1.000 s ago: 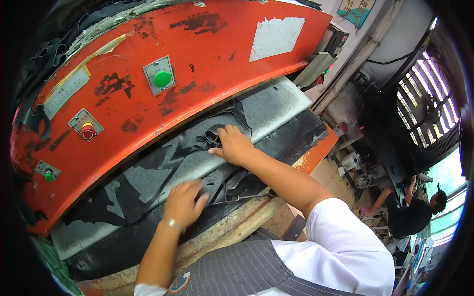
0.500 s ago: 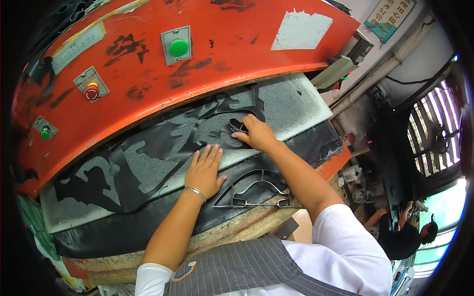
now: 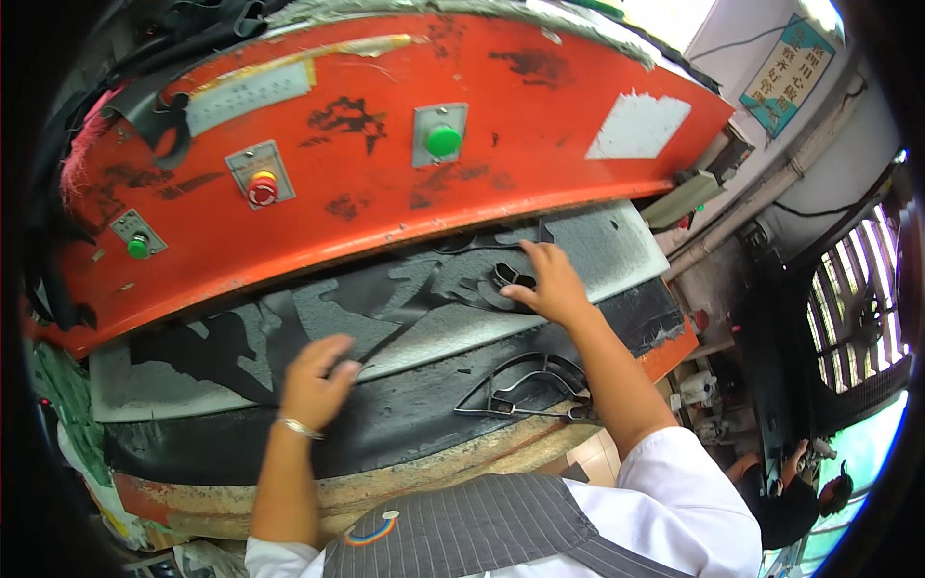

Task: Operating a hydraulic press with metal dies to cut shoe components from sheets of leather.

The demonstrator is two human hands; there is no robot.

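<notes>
My right hand [image 3: 557,286] is on the grey cutting board [image 3: 631,241], its thumb and fingers closed around a small black cutting die [image 3: 508,275]. Under and beside the die lies a black sheet [image 3: 361,292] with curved shapes cut out of it. Over the board's near edge, my left hand [image 3: 320,378] is blurred by motion. Its thumb stands apart from the fingers, and nothing shows in it. A larger curved metal cutting die [image 3: 520,380] lies on the black ledge [image 3: 395,429], near my right forearm.
Behind the board rises a red press machine [image 3: 356,164]. It carries a large green button [image 3: 443,141], a red stop button [image 3: 262,189] and a small green button [image 3: 138,247]. Another person [image 3: 795,506] is at the far right, beside a dark machine.
My left hand has lifted off the sheet and moved left. The right hand stays at the small die. My view has shifted, so the press now appears lower and further right.
</notes>
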